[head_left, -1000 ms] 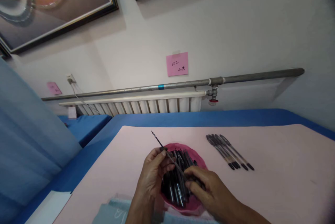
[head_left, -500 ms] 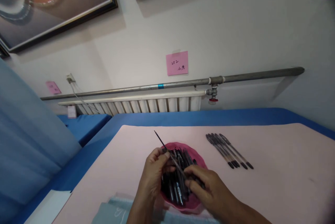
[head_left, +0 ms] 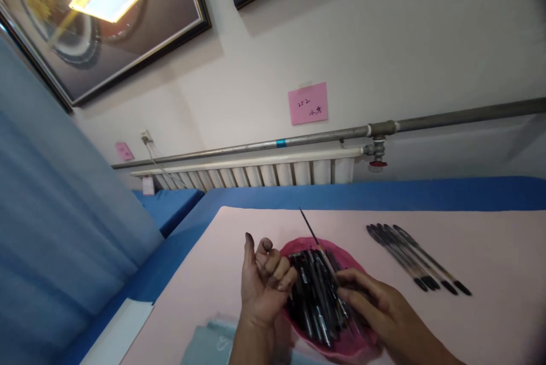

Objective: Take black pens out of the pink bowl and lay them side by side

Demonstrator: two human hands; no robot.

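The two hands are apart: the right hand [head_left: 375, 302] pinches a slim pen piece [head_left: 328, 263] between thumb and fingers, while the left hand [head_left: 269, 277] is turned palm up, its fingers loosely curled, thumb standing away from them, and dark smudges on the fingertips. The pen piece slants over the basket [head_left: 347, 258], its paler part by the right hand and its thin dark end pointing to eleven o'clock. Taking the pink basket as the clock's centre, the left hand is at ten o'clock and the right at four; a heap of dark pens [head_left: 313, 291] fills much of it. Blue-grey cloth [head_left: 209, 345] lies near at eight o'clock, with a white sheet [head_left: 119, 331] farther out that way. Between two and three o'clock several capped pens [head_left: 420, 258] lie side by side on the table's pink cover [head_left: 503, 274]. Beyond, a blue curtain [head_left: 85, 200] hangs between nine and ten o'clock, and a white radiator [head_left: 281, 174] runs along the wall at eleven. A red-handled valve [head_left: 377, 154] is at one o'clock, and a handwritten pink note [head_left: 307, 104] at twelve.
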